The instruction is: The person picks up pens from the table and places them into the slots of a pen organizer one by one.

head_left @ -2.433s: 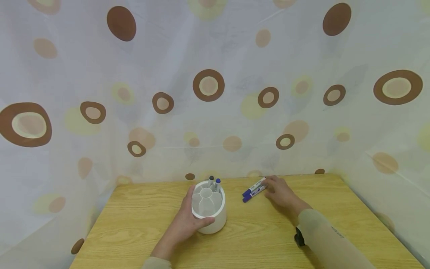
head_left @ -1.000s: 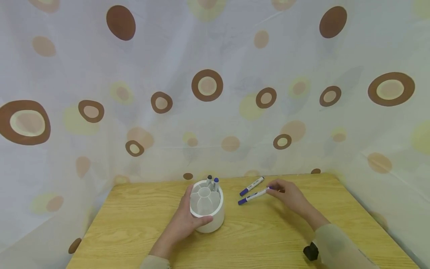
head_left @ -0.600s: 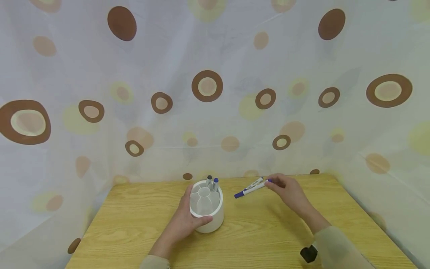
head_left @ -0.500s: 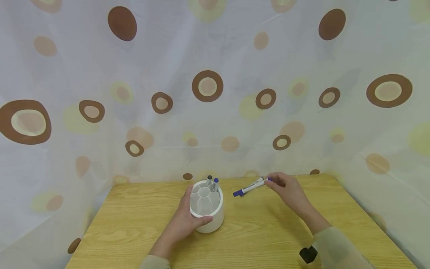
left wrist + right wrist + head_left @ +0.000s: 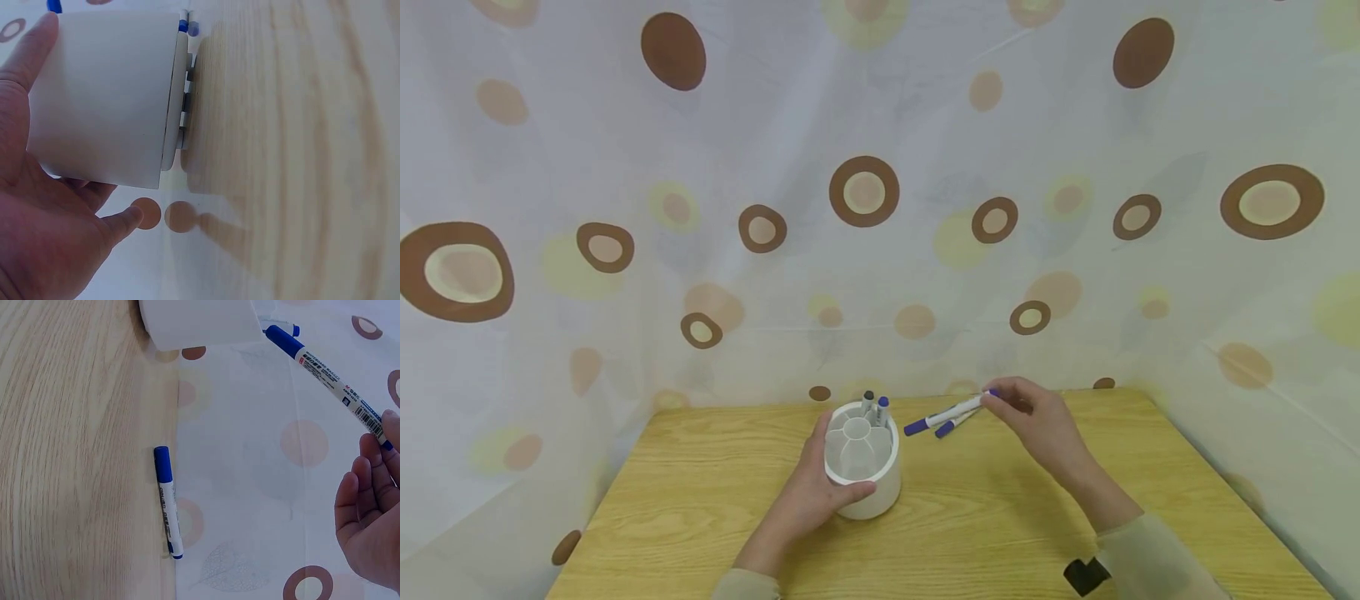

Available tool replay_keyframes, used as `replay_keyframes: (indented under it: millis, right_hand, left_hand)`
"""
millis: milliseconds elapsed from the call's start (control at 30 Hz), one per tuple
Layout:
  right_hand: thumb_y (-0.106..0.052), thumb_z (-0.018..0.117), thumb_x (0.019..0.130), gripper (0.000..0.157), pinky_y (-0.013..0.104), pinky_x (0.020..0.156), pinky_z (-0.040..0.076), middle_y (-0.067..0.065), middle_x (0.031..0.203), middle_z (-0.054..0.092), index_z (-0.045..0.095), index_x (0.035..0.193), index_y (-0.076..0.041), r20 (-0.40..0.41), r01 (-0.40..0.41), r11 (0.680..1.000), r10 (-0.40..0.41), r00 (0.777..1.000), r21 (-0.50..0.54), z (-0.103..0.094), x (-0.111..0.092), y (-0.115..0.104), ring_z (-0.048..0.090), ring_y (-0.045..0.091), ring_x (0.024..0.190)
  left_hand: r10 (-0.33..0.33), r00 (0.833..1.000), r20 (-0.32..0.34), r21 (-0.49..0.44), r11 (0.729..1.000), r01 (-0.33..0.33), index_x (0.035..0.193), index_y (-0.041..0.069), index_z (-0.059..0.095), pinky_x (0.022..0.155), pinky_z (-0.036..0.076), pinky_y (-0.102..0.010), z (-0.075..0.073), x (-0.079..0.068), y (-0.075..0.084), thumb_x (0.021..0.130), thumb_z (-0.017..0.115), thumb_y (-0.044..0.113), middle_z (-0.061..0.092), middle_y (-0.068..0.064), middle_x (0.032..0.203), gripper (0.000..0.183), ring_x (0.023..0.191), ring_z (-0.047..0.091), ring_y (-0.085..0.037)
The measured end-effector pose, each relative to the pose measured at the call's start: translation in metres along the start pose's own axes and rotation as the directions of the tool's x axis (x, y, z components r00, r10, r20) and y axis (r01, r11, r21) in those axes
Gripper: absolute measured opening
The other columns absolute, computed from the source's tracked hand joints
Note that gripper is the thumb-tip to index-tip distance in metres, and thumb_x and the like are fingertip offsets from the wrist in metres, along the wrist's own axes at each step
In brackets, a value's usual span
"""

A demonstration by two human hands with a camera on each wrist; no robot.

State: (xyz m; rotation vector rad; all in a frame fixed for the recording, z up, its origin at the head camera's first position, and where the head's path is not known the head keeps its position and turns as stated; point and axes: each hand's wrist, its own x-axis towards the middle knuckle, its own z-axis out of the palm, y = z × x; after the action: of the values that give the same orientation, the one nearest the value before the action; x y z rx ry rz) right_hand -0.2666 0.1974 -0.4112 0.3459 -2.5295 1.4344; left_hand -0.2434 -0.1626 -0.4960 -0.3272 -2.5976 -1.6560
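My left hand grips a white round pen organizer, thumb along the near side and fingers round the left. Its top is split into petal-like compartments; a black-ended marker and a blue-ended marker stand upright at the back. Raised above the table, a whiteboard marker with a blue cap is pinched at its rear end by my right hand. The cap points left, close to the organizer's right rim in the head view. Another blue-capped marker lies on the tabletop, partly covered in the head view.
The wood-grain table meets a patterned sheet hung at the back and along both sides. A small black object is at the right sleeve.
One of the two blue-capped markers lying side by side has been picked up by my right hand, raised, and carried left toward the organizer. My left hand keeps its hold.
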Motion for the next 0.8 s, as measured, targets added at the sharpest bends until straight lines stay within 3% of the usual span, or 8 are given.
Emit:
replay_keyframes:
  millis: [600, 800]
  right_hand:
    - [-0.028, 0.078, 0.107, 0.019, 0.048, 0.093, 0.057, -0.005, 0.107, 0.08, 0.08, 0.123, -0.019, 0.061, 0.127, 0.991, -0.13, 0.99, 0.047, 0.031, 0.001, -0.026, 0.074, 0.021, 0.106]
    - [-0.027, 0.078, 0.106, 0.017, 0.047, 0.09, 0.054, -0.006, 0.103, 0.08, 0.078, 0.12, -0.018, 0.084, 0.134, 0.989, -0.139, 0.987, 0.064, 0.041, 0.003, -0.027, 0.074, 0.02, 0.103]
  left_hand:
    - [0.02, 1.0, 0.0, -0.009, 1.0, -0.02, 0.176, 0.021, 0.016, 0.119, 0.04, -0.069, 0.0, 0.0, -0.002, 0.081, 0.102, 0.031, 0.041, -0.023, 0.163, 0.129, 0.143, 0.051, -0.043]
    - [0.015, 1.0, -0.002, -0.002, 1.0, -0.015, 0.176, 0.02, 0.015, 0.119, 0.039, -0.068, 0.0, 0.0, -0.001, 0.081, 0.102, 0.032, 0.039, -0.024, 0.165, 0.13, 0.143, 0.05, -0.043]
